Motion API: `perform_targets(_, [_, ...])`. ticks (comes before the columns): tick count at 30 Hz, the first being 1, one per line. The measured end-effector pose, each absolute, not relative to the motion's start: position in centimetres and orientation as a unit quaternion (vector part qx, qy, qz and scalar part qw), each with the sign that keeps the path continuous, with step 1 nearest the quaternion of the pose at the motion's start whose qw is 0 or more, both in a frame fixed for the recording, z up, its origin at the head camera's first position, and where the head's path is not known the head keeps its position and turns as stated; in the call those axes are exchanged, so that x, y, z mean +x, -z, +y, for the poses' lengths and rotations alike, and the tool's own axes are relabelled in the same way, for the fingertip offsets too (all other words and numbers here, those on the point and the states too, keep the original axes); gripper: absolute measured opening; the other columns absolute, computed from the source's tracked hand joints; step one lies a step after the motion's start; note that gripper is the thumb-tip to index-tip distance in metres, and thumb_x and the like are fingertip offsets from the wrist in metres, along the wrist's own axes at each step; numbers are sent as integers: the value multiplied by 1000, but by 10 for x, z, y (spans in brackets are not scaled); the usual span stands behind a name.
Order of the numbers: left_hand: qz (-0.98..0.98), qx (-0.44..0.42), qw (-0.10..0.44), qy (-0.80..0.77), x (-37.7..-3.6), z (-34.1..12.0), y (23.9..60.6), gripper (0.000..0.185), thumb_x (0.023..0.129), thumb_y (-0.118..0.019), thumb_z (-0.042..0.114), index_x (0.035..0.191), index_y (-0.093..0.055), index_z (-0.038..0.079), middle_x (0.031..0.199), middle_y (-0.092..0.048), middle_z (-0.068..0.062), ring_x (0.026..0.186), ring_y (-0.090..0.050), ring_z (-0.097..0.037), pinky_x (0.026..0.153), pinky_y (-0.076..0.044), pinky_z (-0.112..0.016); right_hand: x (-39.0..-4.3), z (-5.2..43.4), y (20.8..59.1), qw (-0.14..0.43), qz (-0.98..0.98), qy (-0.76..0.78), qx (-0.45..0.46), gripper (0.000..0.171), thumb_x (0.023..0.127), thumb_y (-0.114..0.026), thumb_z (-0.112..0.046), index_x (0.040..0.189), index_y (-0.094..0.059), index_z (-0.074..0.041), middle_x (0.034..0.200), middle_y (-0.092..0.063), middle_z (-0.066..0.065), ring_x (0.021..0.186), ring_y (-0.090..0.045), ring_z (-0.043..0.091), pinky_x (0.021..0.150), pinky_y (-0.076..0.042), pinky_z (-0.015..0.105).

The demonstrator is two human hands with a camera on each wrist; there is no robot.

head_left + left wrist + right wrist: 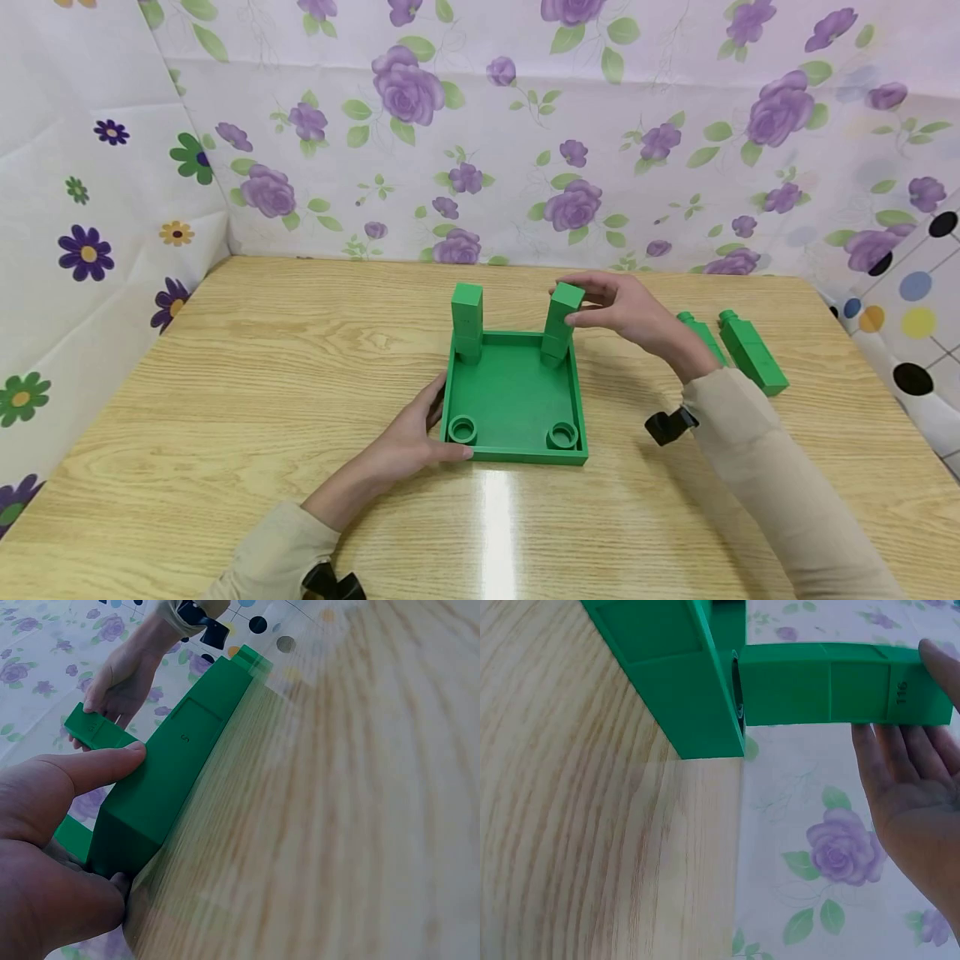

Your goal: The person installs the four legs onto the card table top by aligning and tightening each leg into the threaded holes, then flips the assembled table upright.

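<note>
A square green plastic tray (513, 398) with a low rim sits on the pale wood-grain desk (262, 375); every place below is given from this tray. The left hand (416, 433) grips the tray's near left corner, thumb lying along the outer wall and fingers curled under the edge, as the left wrist view shows. The right hand (626, 312) pinches the top of a green rectangular plastic post (561, 323) standing slightly tilted at the tray's far right corner, its foot at the socket there; thumb and fingertips close round its upper end. A second green post (467, 321) stands upright in the far left corner. Two round green sockets (462, 429) sit inside the tray at its near corners, one left and one right. To the right of the tray, well apart from it, two more green posts (752, 352) lie flat side by side on the desk. Floral-printed sheets (525, 125) rise behind the tray and to both sides.
</note>
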State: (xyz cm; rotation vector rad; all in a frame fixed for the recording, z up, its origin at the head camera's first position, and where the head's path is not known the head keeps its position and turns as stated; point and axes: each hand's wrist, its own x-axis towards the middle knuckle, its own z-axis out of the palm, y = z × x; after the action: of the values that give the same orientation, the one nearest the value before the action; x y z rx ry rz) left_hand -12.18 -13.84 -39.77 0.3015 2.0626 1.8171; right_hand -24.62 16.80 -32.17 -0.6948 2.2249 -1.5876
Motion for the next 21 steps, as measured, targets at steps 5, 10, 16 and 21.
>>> perform_targets(5, [731, 114, 190, -646, -122, -139, 398, 105, 72, -76, 6, 146, -3, 17, 148, -11, -5, 134, -13, -20, 103, -18, -41, -243, 166, 322, 128, 807, 531, -226, 57, 79, -71, -25, 129, -48, -11, 125, -49, 7, 110, -50, 24, 85, -44, 35])
perform_targets(10, [732, 110, 189, -646, -122, -139, 398, 105, 72, -76, 7, 146, -3, 17, 148, -11, -4, 134, -13, -19, 104, -18, -40, -237, 158, 321, 82, 838, 497, -211, 59, 76, -74, -30, 126, -51, -10, 120, -53, 7, 102, -56, 22, 81, -47, 35])
perform_targets(16, [734, 106, 188, -643, -122, -139, 397, 105, 72, -76, 7, 146, -3, 17, 148, -10, -4, 134, -12, -18, 104, -18, -39, -233, 150, 322, 36, 863, 469, -186, 57, 72, -76, -34, 121, -55, -12, 110, -56, 5, 99, -56, 20, 80, -47, 32])
perform_targets(21, [733, 106, 188, -645, -121, -138, 397, 105, 72, -76, 6, 146, -3, 17, 148, -11, -4, 134, -13, -19, 103, -19, -40, -232, 146, 322, -10, 879, 439, -184, 54, 71, -76, -37, 115, -58, -10, 102, -59, 5, 91, -59, 20, 74, -49, 32])
